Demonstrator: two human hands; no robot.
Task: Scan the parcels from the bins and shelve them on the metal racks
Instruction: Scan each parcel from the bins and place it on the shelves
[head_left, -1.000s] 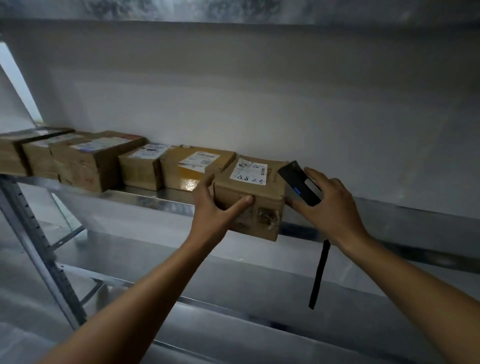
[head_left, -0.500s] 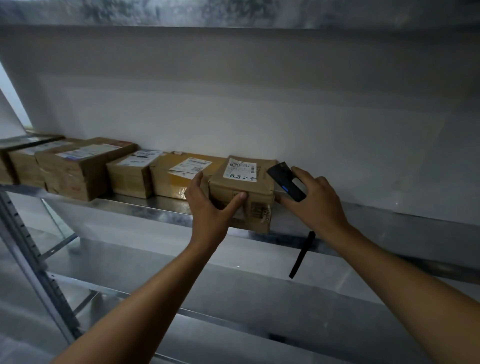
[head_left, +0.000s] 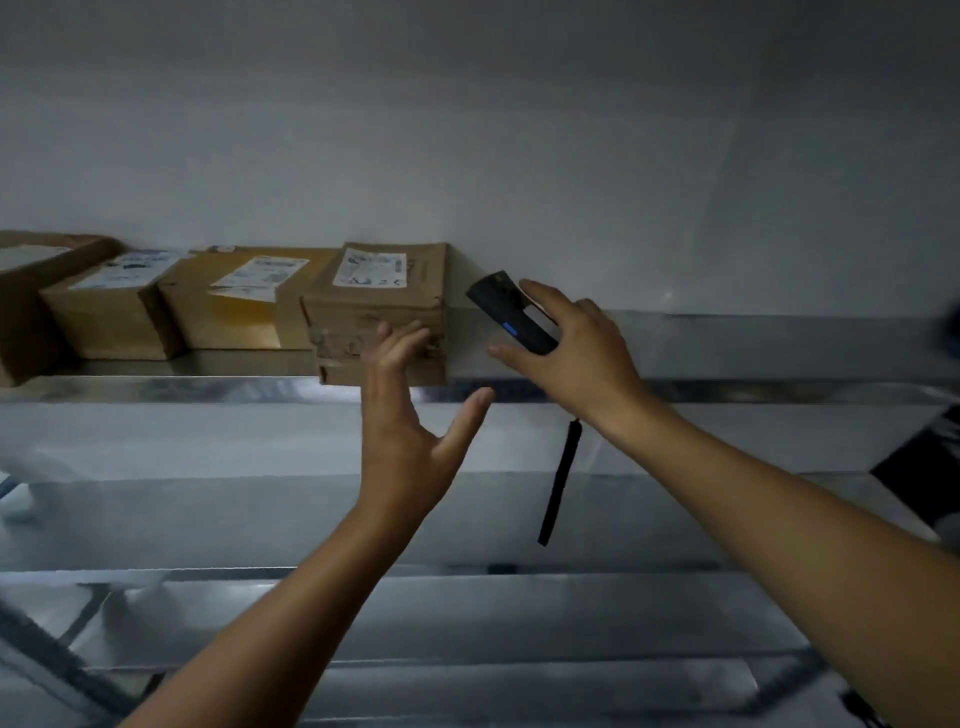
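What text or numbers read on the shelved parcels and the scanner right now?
Nothing reads for certain.
Rightmost white label, on the brown cardboard parcel: print blurred; handwritten digits along its bottom edge, illegible.
Middle white label, on the yellow-brown cardboard parcel: blurred.
Third white label, on the smaller brown cardboard parcel: blurred.
Black handheld scanner: blue light, no visible text.

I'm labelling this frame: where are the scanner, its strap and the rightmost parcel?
scanner (head_left: 503, 312): head view, black body.
strap (head_left: 560, 480): head view, hanging middle.
rightmost parcel (head_left: 371, 267): head view, white top label.
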